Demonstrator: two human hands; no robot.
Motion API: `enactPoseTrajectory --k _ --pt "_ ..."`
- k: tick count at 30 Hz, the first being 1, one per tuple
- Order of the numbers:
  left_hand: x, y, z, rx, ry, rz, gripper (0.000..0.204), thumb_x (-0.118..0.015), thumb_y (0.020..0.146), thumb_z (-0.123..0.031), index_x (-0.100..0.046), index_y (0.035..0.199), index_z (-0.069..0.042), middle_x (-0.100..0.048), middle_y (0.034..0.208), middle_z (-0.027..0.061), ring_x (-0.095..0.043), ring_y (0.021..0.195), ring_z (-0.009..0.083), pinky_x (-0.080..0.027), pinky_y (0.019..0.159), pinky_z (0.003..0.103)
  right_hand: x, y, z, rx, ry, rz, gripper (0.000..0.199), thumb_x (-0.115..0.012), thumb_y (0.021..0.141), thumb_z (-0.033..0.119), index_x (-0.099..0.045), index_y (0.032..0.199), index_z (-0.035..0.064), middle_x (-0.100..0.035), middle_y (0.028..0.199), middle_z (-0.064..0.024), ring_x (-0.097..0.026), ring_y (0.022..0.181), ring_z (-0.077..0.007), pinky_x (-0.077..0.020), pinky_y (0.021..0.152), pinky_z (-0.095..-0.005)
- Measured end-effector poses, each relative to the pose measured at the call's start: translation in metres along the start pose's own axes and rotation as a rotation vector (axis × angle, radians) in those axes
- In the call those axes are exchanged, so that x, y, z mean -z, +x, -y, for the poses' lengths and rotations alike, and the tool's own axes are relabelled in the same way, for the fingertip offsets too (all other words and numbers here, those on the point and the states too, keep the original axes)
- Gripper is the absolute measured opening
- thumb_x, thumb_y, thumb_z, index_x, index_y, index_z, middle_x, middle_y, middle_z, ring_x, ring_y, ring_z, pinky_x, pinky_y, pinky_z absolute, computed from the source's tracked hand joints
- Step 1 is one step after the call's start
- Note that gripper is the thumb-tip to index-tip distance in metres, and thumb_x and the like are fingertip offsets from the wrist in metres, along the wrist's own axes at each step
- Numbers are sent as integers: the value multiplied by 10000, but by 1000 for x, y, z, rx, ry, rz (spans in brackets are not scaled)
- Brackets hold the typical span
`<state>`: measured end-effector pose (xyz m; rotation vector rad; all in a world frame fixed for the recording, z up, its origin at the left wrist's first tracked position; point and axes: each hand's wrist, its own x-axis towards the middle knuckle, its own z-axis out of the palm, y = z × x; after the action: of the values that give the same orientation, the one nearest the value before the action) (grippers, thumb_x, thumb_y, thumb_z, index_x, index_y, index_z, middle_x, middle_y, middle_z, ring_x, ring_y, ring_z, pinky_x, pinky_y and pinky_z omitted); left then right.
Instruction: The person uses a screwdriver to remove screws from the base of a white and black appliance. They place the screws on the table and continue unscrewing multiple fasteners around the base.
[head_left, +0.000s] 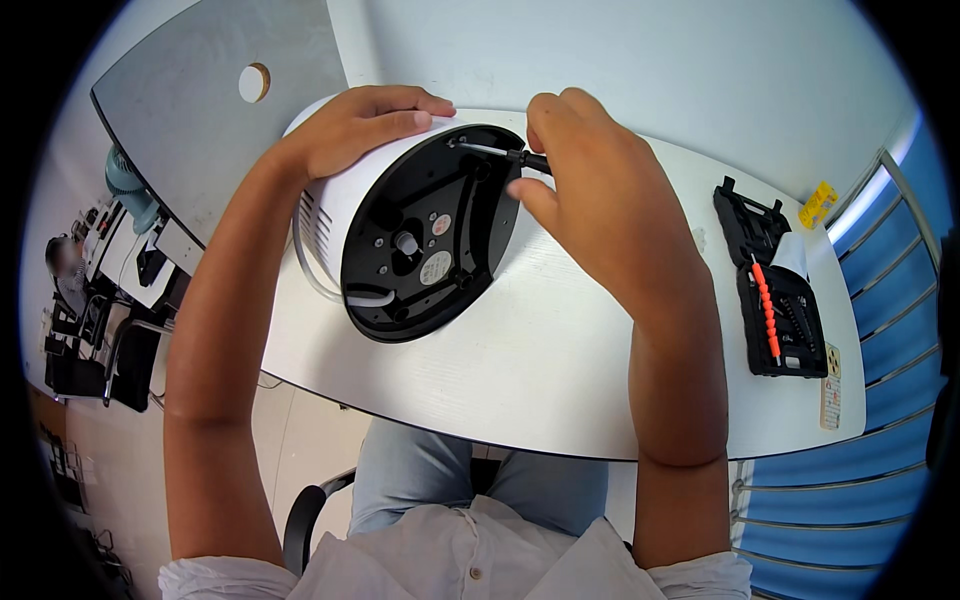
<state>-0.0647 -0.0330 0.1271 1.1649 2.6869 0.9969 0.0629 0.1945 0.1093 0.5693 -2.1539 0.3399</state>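
Note:
A round white appliance point(335, 205) lies on its side on the white table point(560, 370), its black base plate point(425, 235) facing me. My left hand point(365, 125) rests over the top of its white body and steadies it. My right hand point(590, 195) grips a screwdriver point(500, 153) with a black handle and thin metal shaft. The shaft's tip touches the upper rim of the black base. A white cord point(310, 275) loops along the appliance's lower left side.
An open black tool case point(775, 290) with an orange bit holder lies on the table's right part. A small yellow object point(818, 203) sits beyond it, a flat card point(831, 390) near the right edge. Blue railing stands at right, a grey tabletop point(200, 130) and cluttered desks at left.

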Motion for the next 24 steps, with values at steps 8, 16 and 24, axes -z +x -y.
enactPoseTrajectory --k 8,16,24 --pt "-2 0 1 -39 -24 -33 410 -550 858 -398 -654 1168 -151 -662 1103 107 -623 942 204 -458 876 293 -1 1 6 122 -302 3 136 -641 716 55 -513 673 71 -475 574 -32 -525 548 -213 -434 481 -314" --pt "-4 0 -2 -33 -15 -46 422 -547 850 -410 -654 1164 -150 -659 1126 99 -613 995 224 -443 904 313 23 32 -11 -695 582 696 242 -611 854 255 -544 781 35 -507 645 6 -434 585 -101 -355 525 -284" --pt "-3 -2 -4 -31 4 -68 428 -549 844 -441 -667 1148 -164 -658 1133 96 -610 1013 241 -439 909 318 8 5 -6 33 -121 282 109 -618 748 36 -511 765 50 -482 670 -66 -548 659 -217 -407 503 -324"
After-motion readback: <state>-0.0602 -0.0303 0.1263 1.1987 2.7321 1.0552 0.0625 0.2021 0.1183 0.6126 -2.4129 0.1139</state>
